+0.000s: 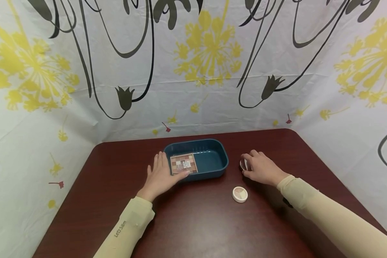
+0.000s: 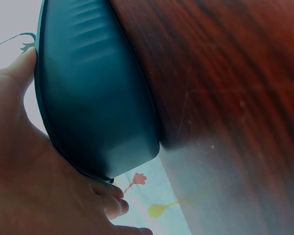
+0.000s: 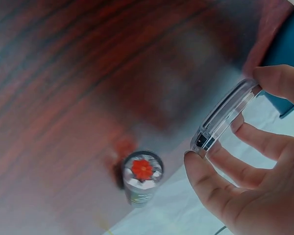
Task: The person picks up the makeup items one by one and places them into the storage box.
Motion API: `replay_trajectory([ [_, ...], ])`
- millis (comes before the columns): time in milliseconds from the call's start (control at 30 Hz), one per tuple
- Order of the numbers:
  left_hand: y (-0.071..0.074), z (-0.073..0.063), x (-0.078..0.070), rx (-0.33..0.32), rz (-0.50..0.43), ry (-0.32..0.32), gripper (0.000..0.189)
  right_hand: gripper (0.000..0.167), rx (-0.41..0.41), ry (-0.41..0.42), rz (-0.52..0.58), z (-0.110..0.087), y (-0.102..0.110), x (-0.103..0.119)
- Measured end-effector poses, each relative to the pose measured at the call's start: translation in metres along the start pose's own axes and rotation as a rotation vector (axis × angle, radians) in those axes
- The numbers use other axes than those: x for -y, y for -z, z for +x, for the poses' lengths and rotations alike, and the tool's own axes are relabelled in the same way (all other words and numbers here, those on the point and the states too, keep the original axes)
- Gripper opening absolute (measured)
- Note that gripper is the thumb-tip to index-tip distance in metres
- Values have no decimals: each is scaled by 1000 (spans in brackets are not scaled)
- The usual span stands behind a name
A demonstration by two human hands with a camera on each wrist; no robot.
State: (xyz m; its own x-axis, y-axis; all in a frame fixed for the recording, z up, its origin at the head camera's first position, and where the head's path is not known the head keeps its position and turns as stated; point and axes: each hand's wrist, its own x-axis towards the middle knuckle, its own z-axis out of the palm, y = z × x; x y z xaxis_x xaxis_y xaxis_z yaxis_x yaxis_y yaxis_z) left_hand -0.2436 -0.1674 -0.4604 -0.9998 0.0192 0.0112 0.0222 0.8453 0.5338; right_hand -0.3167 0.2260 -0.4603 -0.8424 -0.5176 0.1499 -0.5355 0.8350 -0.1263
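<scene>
A blue-green plastic tray (image 1: 211,175) stands toward the back of the table, with an eyeshadow palette (image 1: 184,163) in its left half. My left hand (image 1: 159,177) rests at the tray's front left corner, fingers extended along the left side and thumb along the front rim. To the tray's right, my right hand (image 1: 261,167) pinches a round compact (image 3: 225,115) by its edge between thumb and fingers. That compact has a clear rim and looks tilted in the right wrist view. A small round pan (image 1: 240,194) with a white rim and several pale sections lies nearer me.
A small bottle (image 3: 142,178) with a red flower on top stands beyond my right hand in the right wrist view. Patterned white cloth (image 1: 193,107) hangs round the back and sides of the dark wooden table (image 1: 196,222).
</scene>
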Motion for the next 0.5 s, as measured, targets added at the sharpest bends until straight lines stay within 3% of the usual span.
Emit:
replay_trajectory([
  [500, 1, 0, 0, 1, -15, -1, 132, 56, -82, 28, 66, 20, 25, 22],
])
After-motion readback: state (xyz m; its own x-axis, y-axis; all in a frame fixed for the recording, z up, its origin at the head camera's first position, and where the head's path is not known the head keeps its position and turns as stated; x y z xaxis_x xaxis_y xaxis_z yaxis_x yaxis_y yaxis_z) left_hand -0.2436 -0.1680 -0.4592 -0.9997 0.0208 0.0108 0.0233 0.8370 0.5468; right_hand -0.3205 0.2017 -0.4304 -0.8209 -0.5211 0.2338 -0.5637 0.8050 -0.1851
